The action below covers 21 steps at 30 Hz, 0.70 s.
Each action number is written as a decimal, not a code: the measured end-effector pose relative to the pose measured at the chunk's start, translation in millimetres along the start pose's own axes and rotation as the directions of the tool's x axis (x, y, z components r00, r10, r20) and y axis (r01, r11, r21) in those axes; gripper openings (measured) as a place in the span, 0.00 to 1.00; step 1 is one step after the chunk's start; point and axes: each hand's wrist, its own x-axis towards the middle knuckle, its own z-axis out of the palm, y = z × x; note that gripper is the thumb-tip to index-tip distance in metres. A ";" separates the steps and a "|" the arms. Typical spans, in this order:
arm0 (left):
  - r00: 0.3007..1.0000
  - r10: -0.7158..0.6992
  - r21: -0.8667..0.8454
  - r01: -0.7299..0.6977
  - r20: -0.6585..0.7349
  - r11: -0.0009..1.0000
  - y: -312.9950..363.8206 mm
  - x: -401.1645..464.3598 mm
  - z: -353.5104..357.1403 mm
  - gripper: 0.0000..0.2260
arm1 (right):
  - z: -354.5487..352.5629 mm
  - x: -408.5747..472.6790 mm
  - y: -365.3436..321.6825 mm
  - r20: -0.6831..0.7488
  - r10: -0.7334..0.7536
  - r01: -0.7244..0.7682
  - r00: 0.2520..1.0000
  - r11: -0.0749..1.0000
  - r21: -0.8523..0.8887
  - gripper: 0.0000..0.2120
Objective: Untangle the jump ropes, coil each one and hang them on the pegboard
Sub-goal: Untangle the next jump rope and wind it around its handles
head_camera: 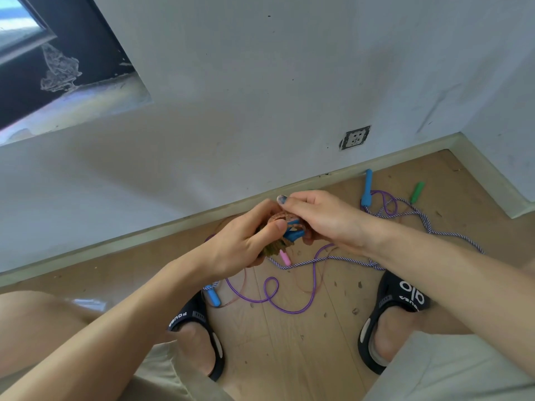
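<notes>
Lying loose on the floor, the purple rope and striped rope trail right. Both hands, left hand and right hand, grip the coiled bundle between them, fingers clamped; blue handles point right.

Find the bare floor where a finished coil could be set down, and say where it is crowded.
Free: floorboards between the two black sandals, nearer than the purple rope.
Crowded: beyond that, the striped rope and loose handles run toward the baseboard.

Matt wood-look floor; glossy purple cord; smooth plastic blue handle.
</notes>
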 end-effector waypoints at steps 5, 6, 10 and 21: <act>1.000 -0.026 -0.016 0.026 -0.005 1.000 7.0 -5.0 1.8 0.10 | 2.9 -3.4 1.0 -0.058 -0.033 0.026 0.998 0.992 -0.127 0.15; 1.000 -0.031 -0.024 0.031 -0.006 0.999 7.8 -5.7 2.1 0.10 | 2.6 -3.5 -0.2 -0.072 -0.043 0.035 0.996 0.993 -0.109 0.15; 0.996 -0.085 -0.048 0.084 -0.033 0.995 8.4 -4.6 2.0 0.11 | 1.5 -3.5 -6.4 -0.120 -0.047 0.051 0.992 0.998 0.035 0.11; 0.998 -0.068 0.054 0.067 0.018 0.996 4.1 -2.8 0.8 0.15 | -5.7 -11.0 -15.9 -0.118 -0.357 0.302 0.927 0.893 -0.334 0.03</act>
